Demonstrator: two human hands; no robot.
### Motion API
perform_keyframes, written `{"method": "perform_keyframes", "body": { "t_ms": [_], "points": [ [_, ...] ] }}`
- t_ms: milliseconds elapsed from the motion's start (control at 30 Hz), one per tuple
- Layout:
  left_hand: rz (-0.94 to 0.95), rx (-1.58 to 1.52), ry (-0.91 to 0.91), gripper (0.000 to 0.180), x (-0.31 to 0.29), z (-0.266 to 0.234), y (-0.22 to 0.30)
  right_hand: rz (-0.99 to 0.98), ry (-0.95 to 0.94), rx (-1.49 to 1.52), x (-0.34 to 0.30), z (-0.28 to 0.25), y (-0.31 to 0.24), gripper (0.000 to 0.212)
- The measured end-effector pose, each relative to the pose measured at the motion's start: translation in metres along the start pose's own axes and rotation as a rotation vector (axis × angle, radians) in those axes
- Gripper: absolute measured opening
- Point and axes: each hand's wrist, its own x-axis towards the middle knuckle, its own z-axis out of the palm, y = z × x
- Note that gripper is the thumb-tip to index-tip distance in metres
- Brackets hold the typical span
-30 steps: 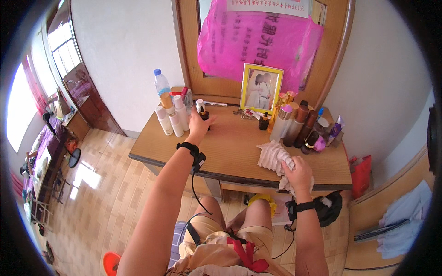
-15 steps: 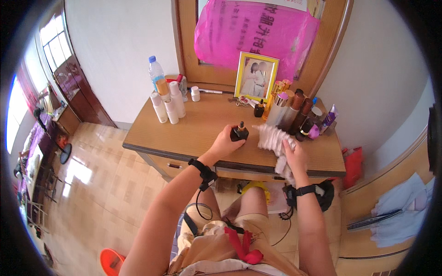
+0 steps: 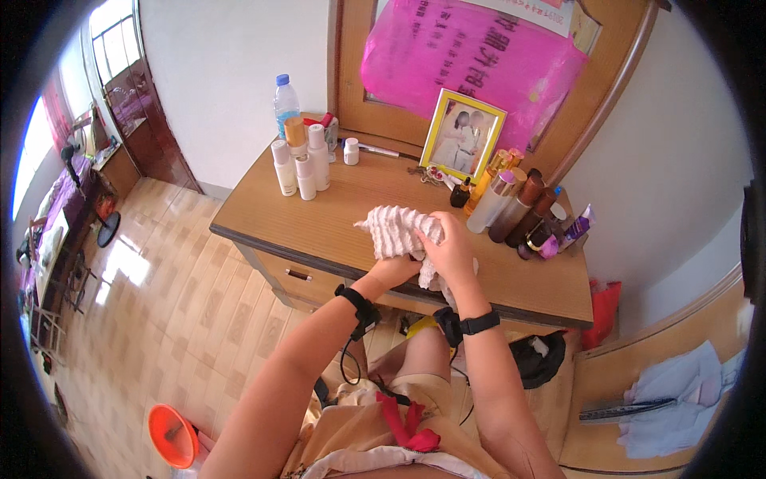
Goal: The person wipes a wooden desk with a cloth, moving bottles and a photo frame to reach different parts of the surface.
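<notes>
My right hand (image 3: pixel 448 249) grips a whitish ribbed cloth (image 3: pixel 392 231), which hangs over and in front of my left hand (image 3: pixel 394 272). The fingers of my left hand are mostly hidden under the cloth. Half a second ago that hand held a small dark bottle with a black top; now the cloth covers where it was. Both hands are together over the front edge of the wooden dresser (image 3: pixel 263 211). Beyond them stands another small dark dropper bottle (image 3: pixel 460 194), close to a row of cosmetic bottles (image 3: pixel 511 209).
At the left back stand several white bottles (image 3: pixel 317 156), a water bottle (image 3: pixel 285 102) and a small white jar (image 3: pixel 351 151). A yellow-framed photo (image 3: pixel 429 148) leans at the back. An orange basin (image 3: pixel 173 435) is on the floor, and a red bag (image 3: pixel 604 311) lies beside the dresser.
My right hand has brought the cloth leftward, over the dark bottle in my left hand. The bottle is now out of sight. The view has shifted slightly.
</notes>
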Motion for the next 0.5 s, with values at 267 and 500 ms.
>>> {"method": "perform_keyframes", "body": {
  "t_ms": [267,500],
  "points": [
    [0.011,-0.156,0.025,0.035,0.007,-0.006,0.015,0.27,0.067,0.193,0.011,0.001,0.0,0.036],
    [0.033,-0.312,0.024,0.032,0.012,-0.002,0.019,0.389,0.19,0.946,0.008,0.012,0.038,0.037]
  ]
}}
